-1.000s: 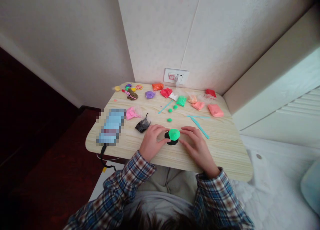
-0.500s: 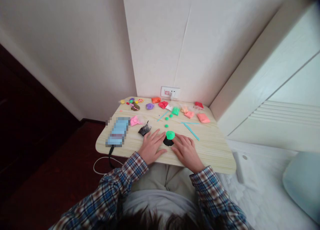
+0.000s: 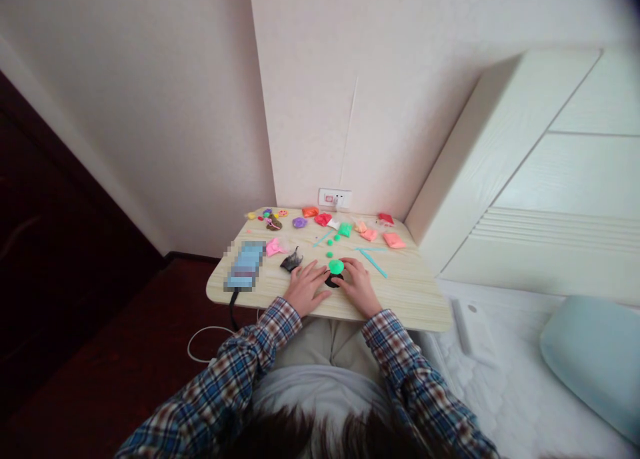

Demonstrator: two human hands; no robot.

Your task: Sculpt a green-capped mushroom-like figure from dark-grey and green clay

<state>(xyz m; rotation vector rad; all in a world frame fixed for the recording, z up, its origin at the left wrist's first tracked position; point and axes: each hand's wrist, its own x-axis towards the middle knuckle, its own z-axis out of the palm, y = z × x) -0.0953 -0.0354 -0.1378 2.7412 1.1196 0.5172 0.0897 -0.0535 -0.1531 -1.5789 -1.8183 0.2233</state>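
A rounded green clay piece [image 3: 336, 266] sits on a flat black clay disc [image 3: 334, 281] near the front of the table. My left hand [image 3: 306, 288] lies palm down on the left, fingers stretched out, fingertips close by the disc's edge. From the other side my right hand [image 3: 361, 290] curls its fingers and thumb about the right edge of the green piece. Several small green clay balls [image 3: 330, 254] form a row behind it. A crumpled black clay packet [image 3: 291, 260] lies just beyond my left fingertips.
The table [image 3: 415, 299] bears a phone [image 3: 245, 266] with a cable at left and a pink clay packet [image 3: 274, 247]. Blue modelling tools [image 3: 374, 264] lie at right. Coloured clay packets [image 3: 394, 240] line the back, below a wall socket [image 3: 335, 198]. A bed [image 3: 505, 399] adjoins on the right.
My right hand has drawn in, its fingers curling closer about the green piece. My left hand stays nearly in place. The camera view has shifted.
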